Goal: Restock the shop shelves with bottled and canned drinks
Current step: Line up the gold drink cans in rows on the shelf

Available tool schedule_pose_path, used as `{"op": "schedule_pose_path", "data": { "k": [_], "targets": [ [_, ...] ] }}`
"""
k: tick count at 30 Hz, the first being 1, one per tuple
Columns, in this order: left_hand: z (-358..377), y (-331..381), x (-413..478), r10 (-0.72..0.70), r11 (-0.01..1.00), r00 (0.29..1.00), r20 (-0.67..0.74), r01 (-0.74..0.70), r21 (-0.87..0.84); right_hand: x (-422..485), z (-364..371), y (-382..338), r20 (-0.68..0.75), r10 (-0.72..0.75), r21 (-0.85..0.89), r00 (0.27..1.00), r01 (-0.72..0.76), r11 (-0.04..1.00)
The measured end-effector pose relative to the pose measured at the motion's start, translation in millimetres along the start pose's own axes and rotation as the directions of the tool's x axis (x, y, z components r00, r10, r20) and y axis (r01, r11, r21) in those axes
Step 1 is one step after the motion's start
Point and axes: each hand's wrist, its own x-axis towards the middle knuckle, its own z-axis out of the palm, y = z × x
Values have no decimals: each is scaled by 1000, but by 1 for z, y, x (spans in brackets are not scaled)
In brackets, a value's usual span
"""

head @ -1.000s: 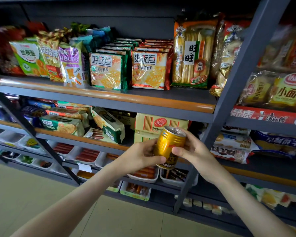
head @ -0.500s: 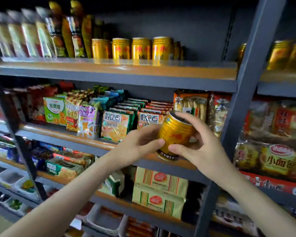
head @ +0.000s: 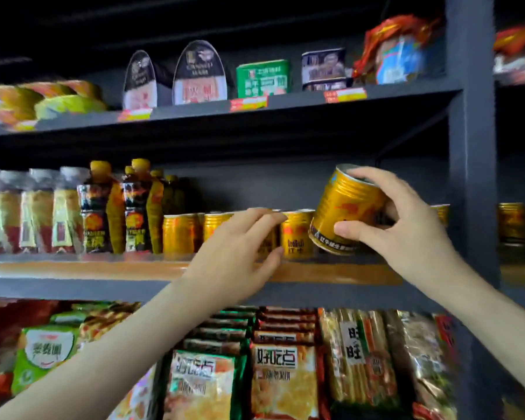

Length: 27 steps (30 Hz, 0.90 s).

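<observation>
Grip of the right hand [head: 412, 234] is wrapped round the gold can [head: 343, 207], held tilted, top toward 11 o'clock, just above the shelf lip [head: 331, 272]. Left hand [head: 234, 253] is released, loosely curved before the row of gold cans [head: 296, 234] at the can's 9 o'clock. Advice: level the can first, lower it flat, then slide it back without nudging the neighbours

Cannot see most of one shelved can [head: 269, 239], covered by the left hand [head: 237, 253], nor the far side of the tilted can [head: 343, 207] under fingers of the right hand [head: 406, 228]. Cannot read the smeared labels on the bottles [head: 103, 213] left of the left hand or the tins [head: 262, 78] above both hands. Cannot follow the snack packs [head: 285, 380] below the hands past the bottom edge.
</observation>
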Motion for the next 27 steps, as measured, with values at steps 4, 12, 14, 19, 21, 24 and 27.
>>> {"op": "schedule_pose_path", "data": {
  "k": [4,12,14,19,21,24,27],
  "targets": [
    [18,-33,32,92,995,996,-7,-91,37,32,12,7,-6,95,-104,995,-95,990],
    [46,-64,93,310,951,943,122,-309,-30,86,13,39,49,345,-377,937,-302,875],
    [51,-66,100,303,953,925,229,-293,-76,95,18,53,70,415,-428,907,-348,834],
    [62,-70,109,249,967,870,426,-198,-161,108,34,76,131,495,-433,859,-400,808],
    [64,-72,108,247,965,854,457,-175,-195,109,41,82,160,521,-433,838,-415,800],
    [64,-74,106,253,964,858,446,-183,-194,110,50,91,180,536,-448,825,-416,791],
    [64,-73,104,268,961,867,421,-211,-178,107,56,101,213,559,-466,801,-420,779]
  ]
}}
